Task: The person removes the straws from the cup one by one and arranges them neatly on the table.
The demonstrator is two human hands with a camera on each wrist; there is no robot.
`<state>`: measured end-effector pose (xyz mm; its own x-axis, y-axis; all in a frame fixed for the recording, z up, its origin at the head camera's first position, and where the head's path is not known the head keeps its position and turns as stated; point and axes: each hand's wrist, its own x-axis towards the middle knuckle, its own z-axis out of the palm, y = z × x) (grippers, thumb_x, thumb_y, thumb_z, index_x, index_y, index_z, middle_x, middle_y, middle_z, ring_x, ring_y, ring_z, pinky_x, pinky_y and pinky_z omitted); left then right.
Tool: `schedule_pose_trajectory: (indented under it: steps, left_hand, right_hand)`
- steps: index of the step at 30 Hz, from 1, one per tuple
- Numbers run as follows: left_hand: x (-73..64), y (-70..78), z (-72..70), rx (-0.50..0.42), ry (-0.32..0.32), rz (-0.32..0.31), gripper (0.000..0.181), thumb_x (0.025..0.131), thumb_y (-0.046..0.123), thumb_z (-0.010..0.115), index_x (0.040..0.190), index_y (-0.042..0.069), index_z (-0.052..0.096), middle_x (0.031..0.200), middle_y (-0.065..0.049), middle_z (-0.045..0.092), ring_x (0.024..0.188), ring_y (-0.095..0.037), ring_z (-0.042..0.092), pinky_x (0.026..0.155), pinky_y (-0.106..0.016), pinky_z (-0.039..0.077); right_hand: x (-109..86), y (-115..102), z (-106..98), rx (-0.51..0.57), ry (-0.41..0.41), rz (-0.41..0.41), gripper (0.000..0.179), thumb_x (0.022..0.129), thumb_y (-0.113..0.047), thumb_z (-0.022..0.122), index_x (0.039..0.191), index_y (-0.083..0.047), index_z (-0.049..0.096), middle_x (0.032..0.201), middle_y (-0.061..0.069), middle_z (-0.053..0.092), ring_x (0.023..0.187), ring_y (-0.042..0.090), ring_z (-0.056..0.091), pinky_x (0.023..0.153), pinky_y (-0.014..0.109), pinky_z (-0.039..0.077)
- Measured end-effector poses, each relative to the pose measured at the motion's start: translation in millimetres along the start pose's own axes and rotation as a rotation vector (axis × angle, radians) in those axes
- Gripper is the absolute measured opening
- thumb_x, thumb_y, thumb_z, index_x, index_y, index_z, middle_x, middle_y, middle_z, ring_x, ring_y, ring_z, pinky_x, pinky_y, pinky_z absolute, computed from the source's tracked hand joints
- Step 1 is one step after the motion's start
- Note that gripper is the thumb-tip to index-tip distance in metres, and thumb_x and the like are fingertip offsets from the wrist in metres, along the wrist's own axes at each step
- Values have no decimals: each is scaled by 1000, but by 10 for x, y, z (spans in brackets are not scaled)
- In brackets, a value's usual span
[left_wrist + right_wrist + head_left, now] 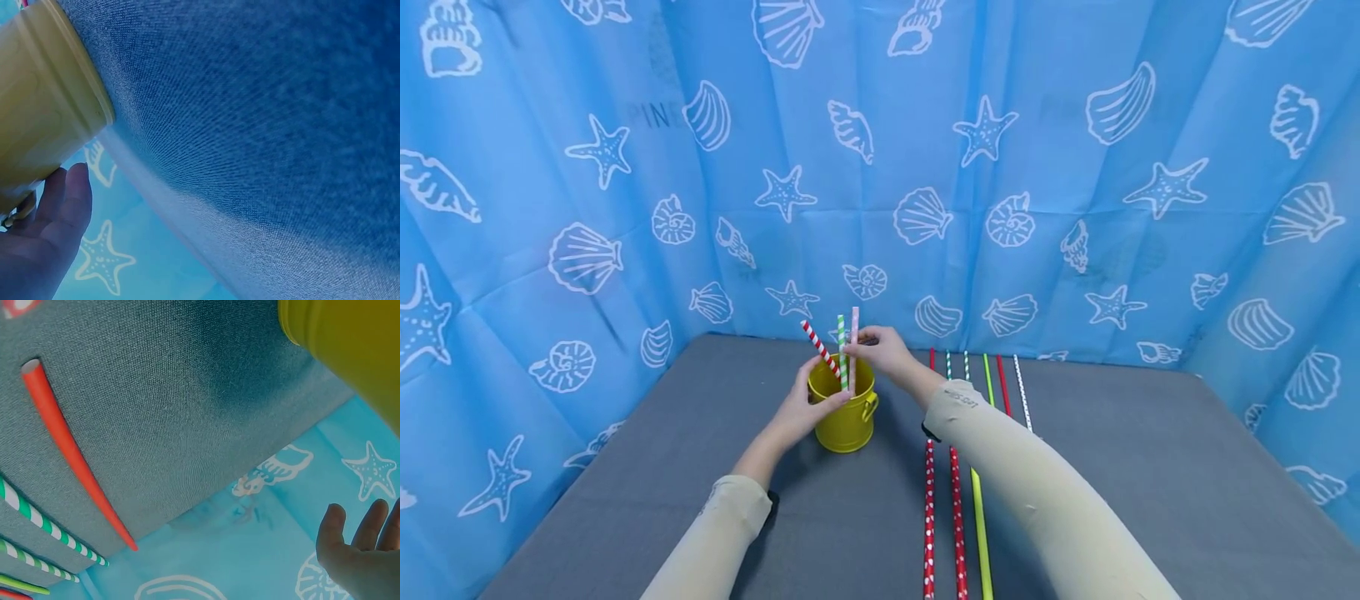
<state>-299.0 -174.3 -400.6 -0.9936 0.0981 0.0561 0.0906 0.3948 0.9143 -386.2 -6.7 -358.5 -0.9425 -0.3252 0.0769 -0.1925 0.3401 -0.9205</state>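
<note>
A yellow metal bucket (844, 429) with small side handles stands on the grey cloth. My left hand (801, 410) holds it from the left, fingers at the far rim and thumb across the near rim; the left wrist view shows fingers (78, 194) against its wall. Inside the bucket, a red-and-white striped paper straw (820, 348) leans left beside an upright green-and-white striped straw (842, 342) and a pale pink straw (854, 327). Above the right rim, my right hand (887, 354) pinches the pink straw between thumb and fingers. The straws' lower ends are hidden in the bucket.
Right of the bucket, several straws lie in rows on the grey cloth (1120, 450), among them a red one (78, 459), a spotted red one (929, 517), a yellow one (981, 533) and a white dotted one (1022, 392). A blue shell-print curtain (865, 233) hangs behind.
</note>
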Motion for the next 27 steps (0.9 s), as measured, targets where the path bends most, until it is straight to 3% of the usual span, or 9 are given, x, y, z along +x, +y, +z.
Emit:
schedule_pose_trajectory:
  steps: [4,9,15,27]
  left_hand:
    - [0,5,4,-3,-7,9,86,92,37,64,154,14,9,157,-20,17,140,-41,24,110,-62,23]
    - [-11,3,-6,-3,-13,11,86,92,37,64,153,13,8,157,-22,16,140,-42,23,110,-63,22]
    - [0,-1,-18,6,-22,0,88,92,42,63,154,15,7,157,-21,14,141,-42,21,109,-63,21]
    - [-1,4,-24,12,-33,-12,89,92,45,63,154,15,6,157,-22,14,140,-42,21,110,-62,21]
  right_hand:
    - [-62,-20,-61,25,18,-6,22,91,-21,70,103,-3,70,102,7,68,100,24,58,97,42,46]
    - [-132,-36,-115,33,30,-23,23,92,-16,69,109,0,70,107,8,70,106,23,60,99,43,45]
    - [-237,-106,-200,51,49,-13,24,92,-13,67,113,1,69,99,10,71,89,21,65,88,41,50]
    - [-475,-304,-487,63,82,-65,30,93,-15,67,120,-3,67,102,13,72,82,16,63,69,27,47]
